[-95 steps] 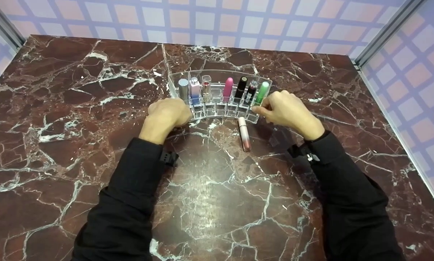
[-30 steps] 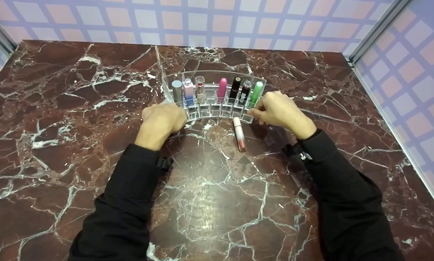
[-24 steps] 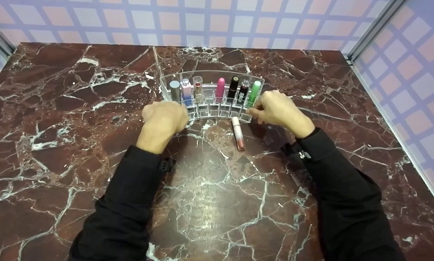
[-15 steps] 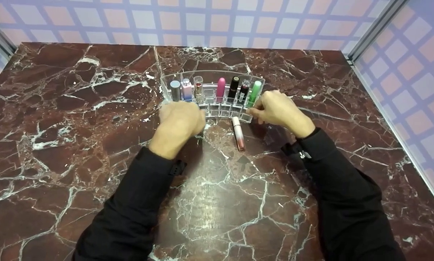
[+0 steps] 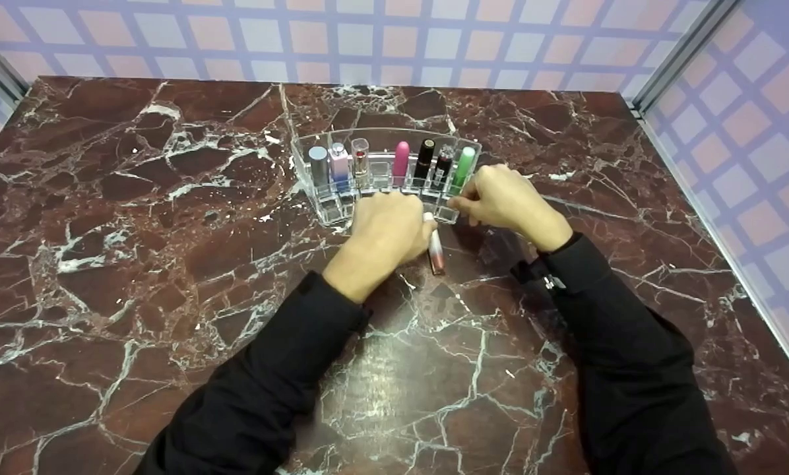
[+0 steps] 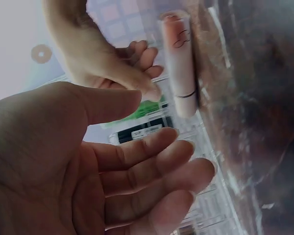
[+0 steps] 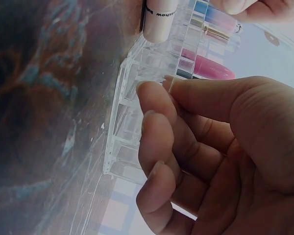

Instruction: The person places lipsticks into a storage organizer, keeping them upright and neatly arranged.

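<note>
A clear curved lipstick organizer (image 5: 330, 210) stands mid-table, with several lipsticks upright in its back row. In front of its right half, a white-to-rosy lip gloss tube (image 5: 437, 256) lies on the table. My left hand (image 5: 389, 227) hovers beside the tube and covers part of the organizer's front. Its fingers (image 6: 186, 152) are spread and loosely bent, apart from the tube, in the left wrist view. My right hand (image 5: 510, 203) pinches the organizer's right end between thumb and forefinger, beside the green lipstick (image 5: 463, 166); the exact contact is partly hidden.
The organizer also holds a silver tube (image 5: 318, 165), a pink-and-blue one (image 5: 339, 165), a clear-capped one (image 5: 360, 158), a pink one (image 5: 401, 159) and two black ones. Behind the marbled table (image 5: 137, 264) rises a checked wall (image 5: 355, 43), with another at right.
My left hand has left the organizer's left end and moved right along its front to the lip gloss tube. My right hand has stayed at the organizer's right end.
</note>
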Tool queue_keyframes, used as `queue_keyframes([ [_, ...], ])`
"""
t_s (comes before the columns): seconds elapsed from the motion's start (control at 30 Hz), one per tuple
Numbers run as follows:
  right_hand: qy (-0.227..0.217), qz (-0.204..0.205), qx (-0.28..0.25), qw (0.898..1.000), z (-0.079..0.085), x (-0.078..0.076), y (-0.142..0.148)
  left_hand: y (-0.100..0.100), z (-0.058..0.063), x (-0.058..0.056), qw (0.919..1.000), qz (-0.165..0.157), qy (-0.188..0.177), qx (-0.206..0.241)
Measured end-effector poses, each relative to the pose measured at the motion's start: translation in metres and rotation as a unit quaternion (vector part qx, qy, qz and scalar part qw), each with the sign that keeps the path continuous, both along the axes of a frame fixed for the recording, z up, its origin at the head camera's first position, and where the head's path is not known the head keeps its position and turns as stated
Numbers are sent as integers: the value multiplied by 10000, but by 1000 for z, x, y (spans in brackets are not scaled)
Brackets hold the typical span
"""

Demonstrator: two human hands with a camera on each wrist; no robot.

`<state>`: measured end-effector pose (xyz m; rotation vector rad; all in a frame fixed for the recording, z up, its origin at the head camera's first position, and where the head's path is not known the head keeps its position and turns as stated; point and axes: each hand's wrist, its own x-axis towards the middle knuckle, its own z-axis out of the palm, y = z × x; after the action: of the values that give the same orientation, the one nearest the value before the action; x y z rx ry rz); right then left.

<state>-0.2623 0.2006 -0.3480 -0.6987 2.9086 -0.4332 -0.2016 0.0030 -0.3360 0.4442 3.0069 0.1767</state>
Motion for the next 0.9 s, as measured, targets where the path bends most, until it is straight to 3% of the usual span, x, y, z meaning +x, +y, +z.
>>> queue_keyframes([
  [0.23, 22, 49, -49, 10000, -2, 0, 1, 11, -11, -12, 9995, 181, -214, 114],
  [0.5, 84, 64, -15, 9999, -1, -1, 0, 17, -12, -17, 9985, 143, -520, -40],
  [0.9, 24, 32, 22, 10000, 0, -1, -1, 14, -8, -17, 9863, 47, -1604, -393],
])
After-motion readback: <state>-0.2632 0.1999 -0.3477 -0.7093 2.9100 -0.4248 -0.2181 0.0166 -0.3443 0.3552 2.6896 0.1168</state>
